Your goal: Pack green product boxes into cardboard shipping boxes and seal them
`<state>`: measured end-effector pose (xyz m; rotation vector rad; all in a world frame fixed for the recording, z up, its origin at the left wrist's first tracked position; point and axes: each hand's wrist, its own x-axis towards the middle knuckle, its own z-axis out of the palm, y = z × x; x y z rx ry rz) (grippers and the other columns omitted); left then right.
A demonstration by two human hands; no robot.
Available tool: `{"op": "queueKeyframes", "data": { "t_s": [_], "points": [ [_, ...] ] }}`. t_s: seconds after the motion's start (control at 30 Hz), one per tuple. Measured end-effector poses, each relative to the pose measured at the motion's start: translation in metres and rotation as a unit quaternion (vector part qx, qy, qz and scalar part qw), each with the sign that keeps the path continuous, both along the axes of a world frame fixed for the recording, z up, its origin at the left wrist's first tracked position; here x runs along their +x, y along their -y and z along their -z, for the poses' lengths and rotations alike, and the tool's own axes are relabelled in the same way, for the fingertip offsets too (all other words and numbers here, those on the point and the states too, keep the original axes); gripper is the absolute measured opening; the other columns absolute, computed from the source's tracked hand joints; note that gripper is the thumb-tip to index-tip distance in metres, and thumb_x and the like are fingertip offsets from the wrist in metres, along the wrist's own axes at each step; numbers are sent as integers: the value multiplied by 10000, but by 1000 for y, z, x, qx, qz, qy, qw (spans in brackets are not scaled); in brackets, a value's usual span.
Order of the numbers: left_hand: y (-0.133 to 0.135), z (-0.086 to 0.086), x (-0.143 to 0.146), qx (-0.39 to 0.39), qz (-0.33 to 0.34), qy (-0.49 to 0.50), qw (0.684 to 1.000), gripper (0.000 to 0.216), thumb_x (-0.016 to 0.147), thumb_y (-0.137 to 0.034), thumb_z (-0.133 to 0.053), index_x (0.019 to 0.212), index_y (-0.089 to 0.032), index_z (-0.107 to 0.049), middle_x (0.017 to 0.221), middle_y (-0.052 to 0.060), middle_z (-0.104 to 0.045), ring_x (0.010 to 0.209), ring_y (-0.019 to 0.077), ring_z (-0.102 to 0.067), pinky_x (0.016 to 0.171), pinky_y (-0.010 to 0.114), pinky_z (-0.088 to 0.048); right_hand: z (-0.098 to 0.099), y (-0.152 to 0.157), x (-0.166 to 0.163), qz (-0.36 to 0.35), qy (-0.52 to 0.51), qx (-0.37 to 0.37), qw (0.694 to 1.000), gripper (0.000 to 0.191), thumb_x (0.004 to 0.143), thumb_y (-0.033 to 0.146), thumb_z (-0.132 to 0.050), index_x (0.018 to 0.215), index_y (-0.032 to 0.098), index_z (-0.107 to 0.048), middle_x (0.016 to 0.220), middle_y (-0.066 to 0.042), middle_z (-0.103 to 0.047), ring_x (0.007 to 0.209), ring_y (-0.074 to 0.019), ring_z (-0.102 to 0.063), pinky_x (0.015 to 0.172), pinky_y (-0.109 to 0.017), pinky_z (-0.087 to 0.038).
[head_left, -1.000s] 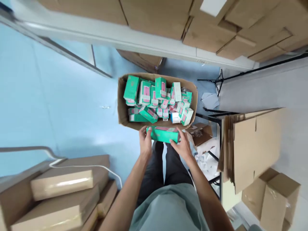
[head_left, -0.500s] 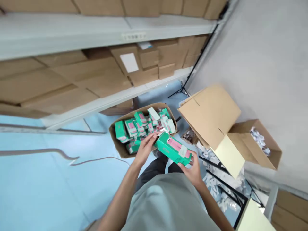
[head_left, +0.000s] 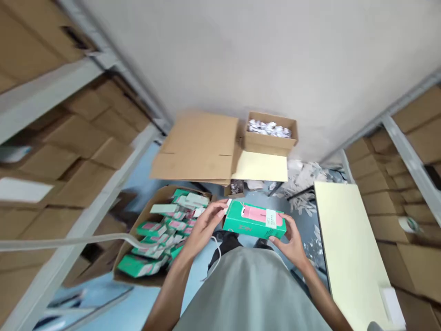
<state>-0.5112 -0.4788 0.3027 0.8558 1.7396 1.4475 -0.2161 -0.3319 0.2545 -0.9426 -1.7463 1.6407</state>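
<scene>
A bare grey wall [head_left: 275,55] filled the background, with a carton-laden shelf [head_left: 119,180] to the left. On the right stood a pale counter [head_left: 347,230]. Flattened cardboard sheets [head_left: 200,147] leaned beyond a large open carton [head_left: 144,212] holding many green-and-pink boxes. Near the wall, a smaller carton [head_left: 267,143] held crumpled white paper. The green box [head_left: 255,223] was held up lengthwise before the person's body, just right of the large carton. The left hand [head_left: 208,223] had its grip closed at the box's left end, beside a white flap; the right hand [head_left: 291,243] gripped the other end, spread to the box's width. A pale label [head_left: 271,219] crossed its pink panel.
</scene>
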Motion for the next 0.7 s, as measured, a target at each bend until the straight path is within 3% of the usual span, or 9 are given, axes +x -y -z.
{"op": "queueKeyframes", "data": {
  "t_s": [0.17, 0.33, 0.57, 0.7],
  "points": [
    [-93, -22, 82, 34, 148, -38, 988, 423, 1031, -651, -660, 1120, -247, -750, 1418, 137, -743, 1381, 318, -679, 1098, 403, -595, -14, -21, 110, 143, -49, -19, 988, 804, 856, 555, -945, 1534, 294, -601, 1504, -136, -694, 1368, -315, -700, 1088, -437, -653],
    [-174, -36, 158, 30, 258, -29, 965, 464, 1007, -680, -680, 1116, -240, -781, 1404, 139, -751, 1326, 315, -711, 982, 379, -648, -17, -23, 188, 270, -71, 8, 960, 785, 860, 562, -940, 1528, 312, -611, 1505, -118, -693, 1405, -318, -672, 1163, -469, -607],
    [-265, -40, 234, -8, 363, -9, 932, 610, 970, -743, -694, 1269, -222, -801, 1449, 150, -769, 1329, 346, -731, 1033, 436, -663, -9, -25, 238, 408, -73, 16, 910, 781, 835, 567, -955, 1497, 306, -631, 1534, -123, -664, 1446, -327, -638, 1190, -481, -584],
    [-317, -32, 265, -31, 441, 19, 897, 749, 974, -761, -680, 1467, -200, -735, 1533, 155, -727, 1462, 368, -656, 1216, 496, -567, -8, -34, 246, 483, -55, 16, 874, 810, 848, 582, -943, 1534, 303, -613, 1571, -128, -648, 1469, -326, -629, 1176, -463, -598]
  ]
}}
